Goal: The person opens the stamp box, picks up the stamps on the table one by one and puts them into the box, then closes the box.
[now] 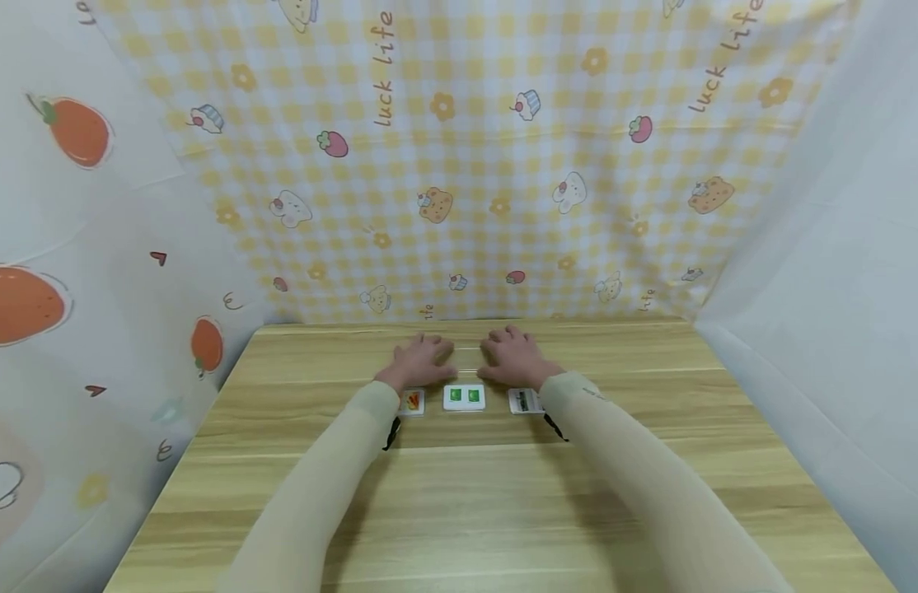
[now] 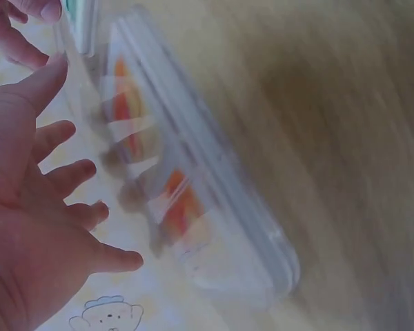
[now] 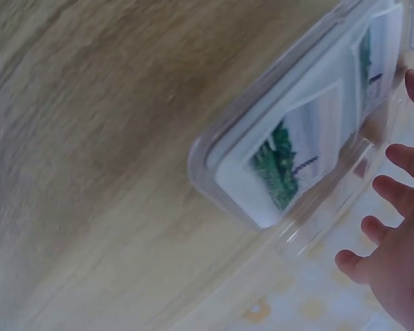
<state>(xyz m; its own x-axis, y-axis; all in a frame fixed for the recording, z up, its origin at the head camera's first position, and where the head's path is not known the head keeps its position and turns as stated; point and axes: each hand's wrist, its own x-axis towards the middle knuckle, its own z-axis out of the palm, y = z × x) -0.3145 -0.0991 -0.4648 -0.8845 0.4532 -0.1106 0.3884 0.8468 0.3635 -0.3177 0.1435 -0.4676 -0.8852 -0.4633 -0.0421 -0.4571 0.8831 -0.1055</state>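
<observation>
My left hand [image 1: 422, 361] is at the back of the table with its fingers spread, just behind a white card stack [image 1: 412, 402] with an orange-red picture. My right hand [image 1: 516, 357] mirrors it, fingers spread, behind another stack [image 1: 524, 401] with a dark green picture. Between and in front of the hands lies a white card stack [image 1: 464, 398] with two green pictures. A see-through piece with thin bright edges [image 1: 468, 371] spans the gap between the hands; whether the fingers touch it, I cannot tell. In the left wrist view, the orange-red stack [image 2: 186, 207] looks blurred, with clear plastic around it.
The wooden table [image 1: 466, 511] reaches back to a yellow checked cloth [image 1: 474, 165] hanging behind it. White cloths hang on the left [image 1: 133, 272] and the right [image 1: 837, 206]. A black strap [image 1: 391, 434] shows below the left sleeve.
</observation>
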